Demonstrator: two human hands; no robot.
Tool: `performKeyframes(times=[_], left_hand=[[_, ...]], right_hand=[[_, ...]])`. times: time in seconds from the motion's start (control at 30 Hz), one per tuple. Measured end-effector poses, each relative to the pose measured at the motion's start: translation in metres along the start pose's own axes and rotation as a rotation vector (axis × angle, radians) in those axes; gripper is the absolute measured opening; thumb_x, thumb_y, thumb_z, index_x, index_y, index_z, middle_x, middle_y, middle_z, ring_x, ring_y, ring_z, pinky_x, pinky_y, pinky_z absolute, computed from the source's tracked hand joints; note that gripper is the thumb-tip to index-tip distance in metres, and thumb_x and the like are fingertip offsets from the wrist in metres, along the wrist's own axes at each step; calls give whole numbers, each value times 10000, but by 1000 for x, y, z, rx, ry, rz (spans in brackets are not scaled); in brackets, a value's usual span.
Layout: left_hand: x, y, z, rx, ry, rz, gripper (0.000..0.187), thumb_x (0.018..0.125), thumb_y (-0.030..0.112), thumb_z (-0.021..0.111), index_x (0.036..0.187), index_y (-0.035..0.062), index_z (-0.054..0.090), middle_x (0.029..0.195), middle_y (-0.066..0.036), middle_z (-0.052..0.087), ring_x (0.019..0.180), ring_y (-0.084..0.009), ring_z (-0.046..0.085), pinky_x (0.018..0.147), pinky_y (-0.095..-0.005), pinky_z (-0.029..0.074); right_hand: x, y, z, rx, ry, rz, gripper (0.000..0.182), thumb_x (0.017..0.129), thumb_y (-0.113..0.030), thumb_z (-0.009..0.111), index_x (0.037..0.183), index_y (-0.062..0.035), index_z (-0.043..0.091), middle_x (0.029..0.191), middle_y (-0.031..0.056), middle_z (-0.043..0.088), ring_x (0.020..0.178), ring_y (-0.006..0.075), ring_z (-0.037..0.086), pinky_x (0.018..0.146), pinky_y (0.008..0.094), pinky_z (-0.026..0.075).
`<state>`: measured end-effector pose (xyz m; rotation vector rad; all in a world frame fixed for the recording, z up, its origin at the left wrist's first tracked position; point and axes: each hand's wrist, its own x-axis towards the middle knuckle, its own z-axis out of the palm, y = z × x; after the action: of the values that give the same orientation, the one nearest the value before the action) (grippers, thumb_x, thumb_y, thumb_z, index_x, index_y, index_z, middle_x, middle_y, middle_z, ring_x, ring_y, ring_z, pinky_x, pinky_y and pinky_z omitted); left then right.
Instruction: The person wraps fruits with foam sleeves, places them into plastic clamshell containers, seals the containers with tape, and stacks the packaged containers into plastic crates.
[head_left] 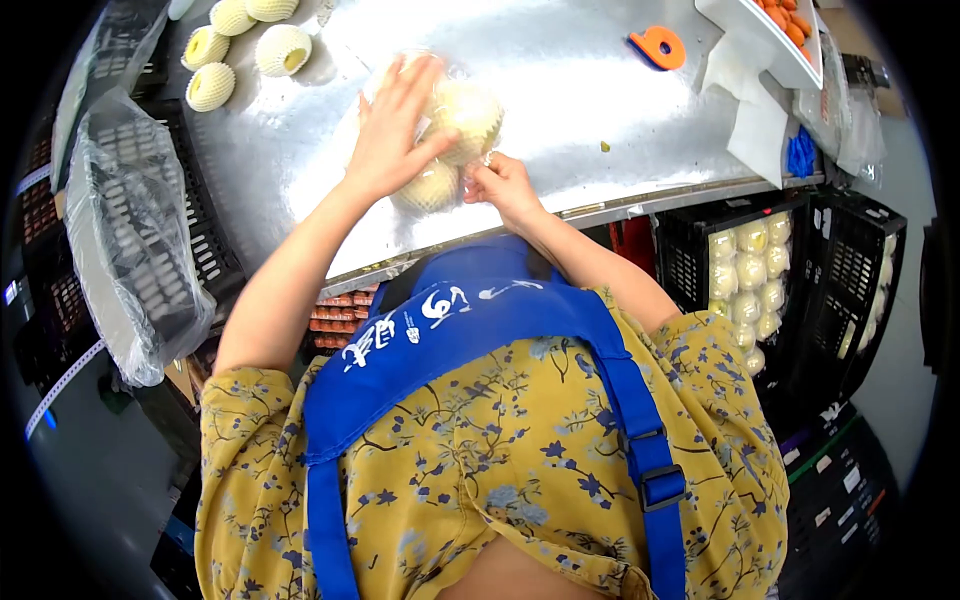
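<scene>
A clear plastic bag [452, 165] lies near the front edge of the metal table, with several round fruits [468, 118] in pale yellow foam nets inside. My left hand [398, 130] rests flat over the bag's left side, its fingers stretched out, covering part of the contents. At the lower right of the bag, my right hand [503, 188] pinches a bit of the clear plastic between thumb and fingers. Which kind of fruit the nets hold, I cannot make out.
Several foam-netted fruits [283, 50] sit at the table's back left. An orange tape dispenser [660, 48] stands at the back right, near a white tray [808, 62] of orange produce. Black crates [690, 235] with packed fruits stand below the right edge; a plastic-covered crate [130, 230] is left.
</scene>
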<state>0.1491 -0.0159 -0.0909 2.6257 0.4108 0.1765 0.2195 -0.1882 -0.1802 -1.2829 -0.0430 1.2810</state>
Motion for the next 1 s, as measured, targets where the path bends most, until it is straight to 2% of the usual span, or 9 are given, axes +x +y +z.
performKeyframes(times=[0.13, 0.2, 0.23, 0.43, 0.53, 0.57, 0.67, 0.77, 1.0], left_hand=[[-19, 10, 8, 25, 105, -201, 676, 811, 424, 615, 1370, 119, 386, 1472, -108, 260, 1373, -348, 180, 1004, -685, 132], [-23, 21, 10, 117, 73, -185, 651, 783, 417, 645, 1340, 155, 432, 1477, -114, 239, 1374, -342, 181, 1002, -692, 124], [-24, 23, 12, 163, 63, -176, 649, 773, 417, 655, 1333, 166, 442, 1479, -112, 232, 1375, -341, 179, 1003, -692, 120], [-22, 23, 5, 182, 13, -182, 637, 740, 415, 683, 1305, 206, 478, 1490, -104, 208, 1381, -335, 167, 998, -704, 97], [-14, 42, -1, 205, 40, -195, 630, 755, 409, 676, 1313, 204, 469, 1485, -89, 236, 1388, -312, 167, 1001, -694, 105], [-10, 46, 0, 198, 44, -188, 624, 756, 405, 676, 1309, 201, 472, 1481, -87, 247, 1388, -309, 169, 1003, -692, 103], [-9, 47, 7, 194, -5, -183, 597, 762, 390, 676, 1282, 163, 489, 1418, -77, 361, 1377, -298, 210, 1010, -689, 96], [-8, 51, 17, 214, -53, -185, 567, 737, 372, 698, 1221, 132, 525, 1312, -59, 471, 1352, -270, 278, 1014, -690, 102], [-40, 27, -16, 43, -261, 1, 435, 683, 235, 731, 1084, 136, 597, 1181, -24, 547, 1302, -199, 368, 1043, -672, 113]], right_hand=[[-8, 4, 3, 12, -27, 83, 193, 863, -130, 555, 890, 60, 569, 796, 146, 619, 693, 209, 644, 670, 311, 553], [-10, 6, 5, 12, -97, 131, 215, 869, -133, 552, 908, 77, 580, 826, 160, 628, 715, 221, 651, 682, 315, 552], [-6, 10, 4, 36, -102, 126, 246, 830, -184, 620, 890, 54, 613, 823, 141, 646, 669, 186, 656, 600, 278, 535], [-14, -8, -3, -10, -239, 270, 267, 830, -216, 628, 915, 36, 633, 786, 96, 659, 733, 170, 655, 645, 287, 513], [-23, -63, -43, -590, -331, 241, 292, 799, -207, 656, 970, 29, 630, 864, 102, 670, 817, 158, 641, 702, 282, 493], [-10, -63, -78, -848, -258, -67, 256, 772, -173, 654, 948, 11, 624, 894, 106, 656, 827, 216, 625, 736, 328, 480], [16, -131, -129, -1148, 464, -928, 190, 764, -126, 623, 907, -10, 578, 872, 160, 584, 821, 357, 547, 762, 419, 450], [39, -173, -172, -1503, 659, -897, 416, 708, -145, 700, 1051, -17, 504, 1145, 186, 470, 1060, 365, 447, 888, 425, 407], [47, -160, -177, -1536, 612, -776, 539, 675, -166, 756, 1098, 6, 469, 1254, 220, 414, 1156, 387, 397, 975, 422, 361]])
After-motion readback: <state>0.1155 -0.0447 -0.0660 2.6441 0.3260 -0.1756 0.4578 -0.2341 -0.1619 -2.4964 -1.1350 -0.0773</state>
